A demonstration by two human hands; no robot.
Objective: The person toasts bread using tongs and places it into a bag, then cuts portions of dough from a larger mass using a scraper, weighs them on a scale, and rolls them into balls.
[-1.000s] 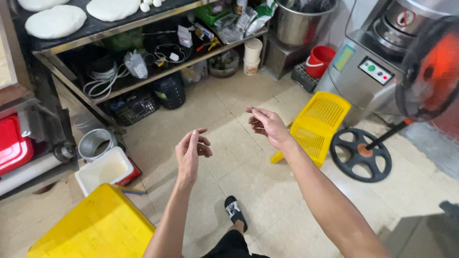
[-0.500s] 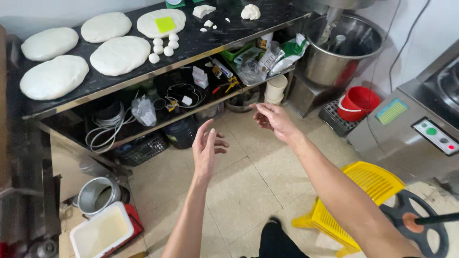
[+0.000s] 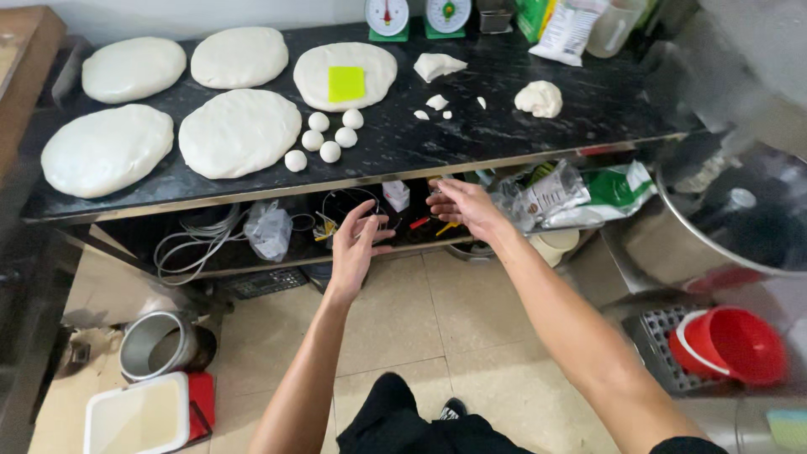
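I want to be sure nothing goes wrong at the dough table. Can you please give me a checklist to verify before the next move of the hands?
1. Left hand free: ok, open and holds nothing.
2. Right hand free: ok, open and holds nothing.
3. Small dough balls safe from rolling off: cannot tell; they lie near the front edge of the black counter.
4. Yellow square off the dough: not ok, it lies on a flat dough round.
5. Way to the counter clear: ok, both hands are in front of the lower shelf, nothing between them and the counter edge.
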